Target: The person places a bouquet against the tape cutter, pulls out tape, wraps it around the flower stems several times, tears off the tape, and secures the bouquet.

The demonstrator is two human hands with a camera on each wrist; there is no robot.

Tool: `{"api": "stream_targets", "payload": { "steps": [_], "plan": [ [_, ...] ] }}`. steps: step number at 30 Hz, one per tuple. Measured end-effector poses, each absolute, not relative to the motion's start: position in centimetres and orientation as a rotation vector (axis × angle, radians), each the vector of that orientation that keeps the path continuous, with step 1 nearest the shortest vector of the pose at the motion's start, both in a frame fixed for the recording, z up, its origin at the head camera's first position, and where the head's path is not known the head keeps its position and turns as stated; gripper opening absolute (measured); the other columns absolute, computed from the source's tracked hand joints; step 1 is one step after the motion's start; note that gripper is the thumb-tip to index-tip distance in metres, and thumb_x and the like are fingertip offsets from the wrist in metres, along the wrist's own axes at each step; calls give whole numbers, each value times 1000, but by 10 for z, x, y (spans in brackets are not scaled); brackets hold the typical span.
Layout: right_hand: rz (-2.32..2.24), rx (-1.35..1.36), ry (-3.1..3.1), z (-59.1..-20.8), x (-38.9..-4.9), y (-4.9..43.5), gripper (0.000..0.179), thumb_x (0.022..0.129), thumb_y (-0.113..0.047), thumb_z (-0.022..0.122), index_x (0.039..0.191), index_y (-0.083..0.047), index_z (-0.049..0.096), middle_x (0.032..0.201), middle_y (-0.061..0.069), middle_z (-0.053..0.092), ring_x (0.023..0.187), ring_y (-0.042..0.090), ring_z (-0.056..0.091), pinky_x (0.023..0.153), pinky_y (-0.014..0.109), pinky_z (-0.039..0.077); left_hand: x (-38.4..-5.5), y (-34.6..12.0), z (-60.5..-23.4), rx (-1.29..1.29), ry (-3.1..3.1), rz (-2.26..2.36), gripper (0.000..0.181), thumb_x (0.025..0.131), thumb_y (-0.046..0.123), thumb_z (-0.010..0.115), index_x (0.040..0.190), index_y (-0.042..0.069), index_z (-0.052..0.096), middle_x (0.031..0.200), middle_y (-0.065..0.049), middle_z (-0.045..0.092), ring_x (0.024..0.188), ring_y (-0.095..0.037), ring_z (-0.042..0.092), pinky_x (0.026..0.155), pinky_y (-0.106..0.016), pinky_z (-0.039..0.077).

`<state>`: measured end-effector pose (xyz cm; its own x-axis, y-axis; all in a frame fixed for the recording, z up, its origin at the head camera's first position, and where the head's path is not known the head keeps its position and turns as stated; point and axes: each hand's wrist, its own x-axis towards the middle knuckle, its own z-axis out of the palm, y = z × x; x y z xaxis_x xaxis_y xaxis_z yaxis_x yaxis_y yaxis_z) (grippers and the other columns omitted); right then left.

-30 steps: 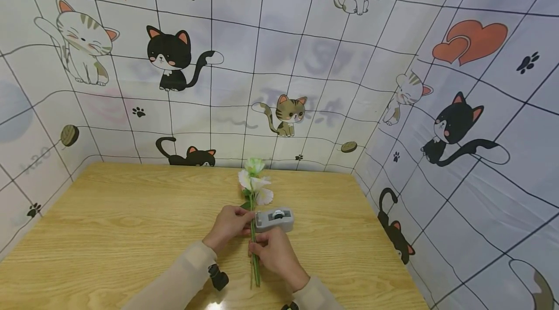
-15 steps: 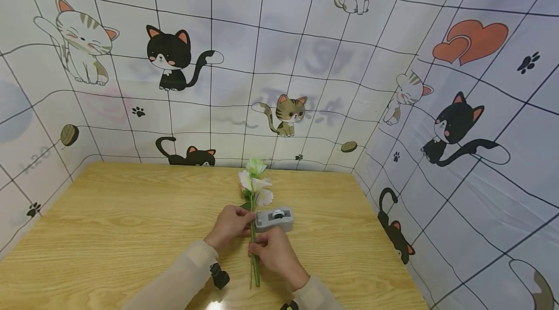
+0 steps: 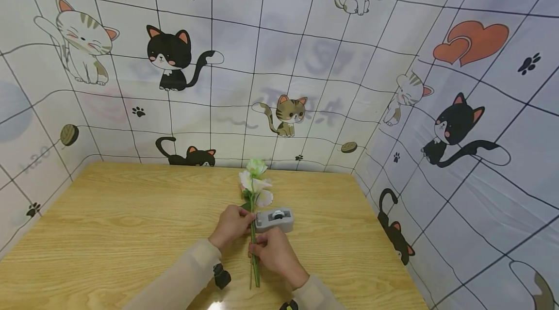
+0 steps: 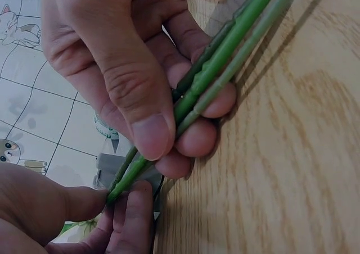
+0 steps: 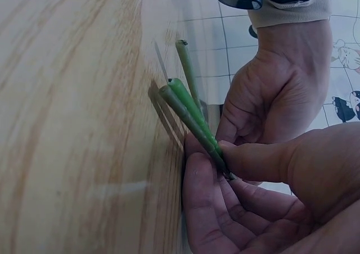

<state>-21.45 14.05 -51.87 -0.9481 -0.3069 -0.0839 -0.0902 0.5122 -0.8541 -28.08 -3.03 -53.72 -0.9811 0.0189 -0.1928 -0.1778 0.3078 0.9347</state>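
While the left hand (image 3: 233, 226) pinches the stems (image 3: 255, 269) below the blooms (image 3: 254, 184), the right hand (image 3: 278, 252) pinches them lower, over the table (image 3: 153, 227), just beside the tape dispenser (image 3: 274, 222) (grey, squat). Bunching seems the step; the next move likely calls for steady alignment.

Left hand (image 3: 231, 226) pinches farther forward — right hand (image 3: 277, 252) pinches nearer.

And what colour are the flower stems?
Green, in three shades: dark, bright and paler. The flower stems show best in the left wrist view.
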Motion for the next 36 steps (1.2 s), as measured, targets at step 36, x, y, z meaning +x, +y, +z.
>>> {"api": "stream_targets", "payload": {
  "steps": [36],
  "plan": [
    [-1508,-380,2443,-511,-207,135,12,107,-4,83,96,-1,87,85,12,86,72,14,79,58,21,62,-259,-59,-512,-85,2123,1978,28,118,14,71,130,-11,78,116,-19,77,89,-13,80,92,-41,75]
  ]
}}
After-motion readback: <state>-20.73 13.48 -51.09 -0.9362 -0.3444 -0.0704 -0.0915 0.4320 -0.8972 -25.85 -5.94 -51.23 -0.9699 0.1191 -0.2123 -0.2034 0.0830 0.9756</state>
